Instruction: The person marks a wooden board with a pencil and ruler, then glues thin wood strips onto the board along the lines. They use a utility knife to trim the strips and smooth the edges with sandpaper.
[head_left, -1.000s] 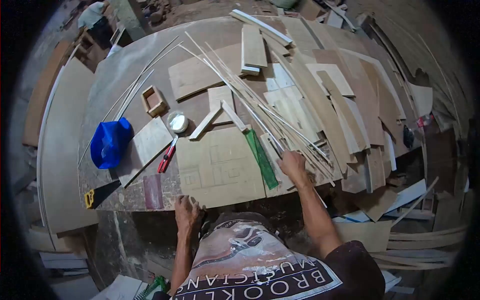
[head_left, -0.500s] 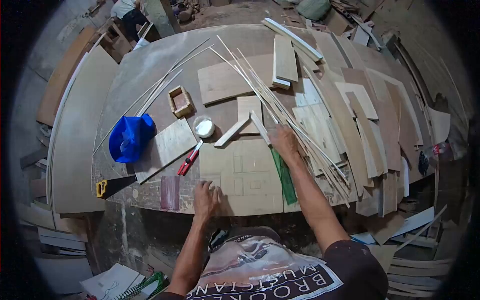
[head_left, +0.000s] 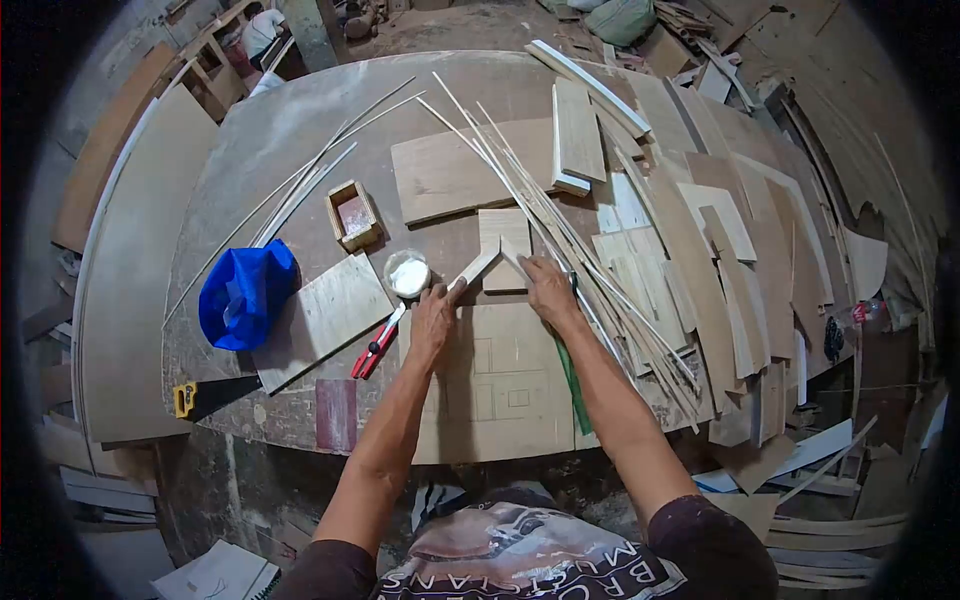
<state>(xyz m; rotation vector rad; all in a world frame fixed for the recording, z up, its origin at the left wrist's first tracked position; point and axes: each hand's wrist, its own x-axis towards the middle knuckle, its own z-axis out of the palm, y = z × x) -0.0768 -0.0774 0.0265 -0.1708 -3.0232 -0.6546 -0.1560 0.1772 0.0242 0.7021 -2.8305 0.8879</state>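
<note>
My left hand point(head_left: 434, 322) has its fingers closed on the lower end of a short wood strip point(head_left: 482, 262). On the other side, my right hand point(head_left: 549, 290) pinches the lower end of a second strip point(head_left: 512, 256). The two strips meet near their tops in an inverted V, over a small wood piece point(head_left: 505, 222). Below them lies a thin board with pencilled lines point(head_left: 498, 375). A tub of white paste point(head_left: 408, 273) stands beside my left hand, with a red cutter point(head_left: 374, 350) below it. The green strip point(head_left: 575, 390) lies partly under my right forearm.
A blue bag point(head_left: 247, 292), a handsaw point(head_left: 222, 397) and a small wooden box point(head_left: 354, 215) are on the left of the table. Long thin sticks point(head_left: 590, 262) and stacked boards point(head_left: 780, 250) lie to the right. A person point(head_left: 262, 32) is at the far upper left.
My left hand has moved up from the table's front edge to the left strip. My right hand has shifted slightly left onto the other strip. The view has shifted a little.
</note>
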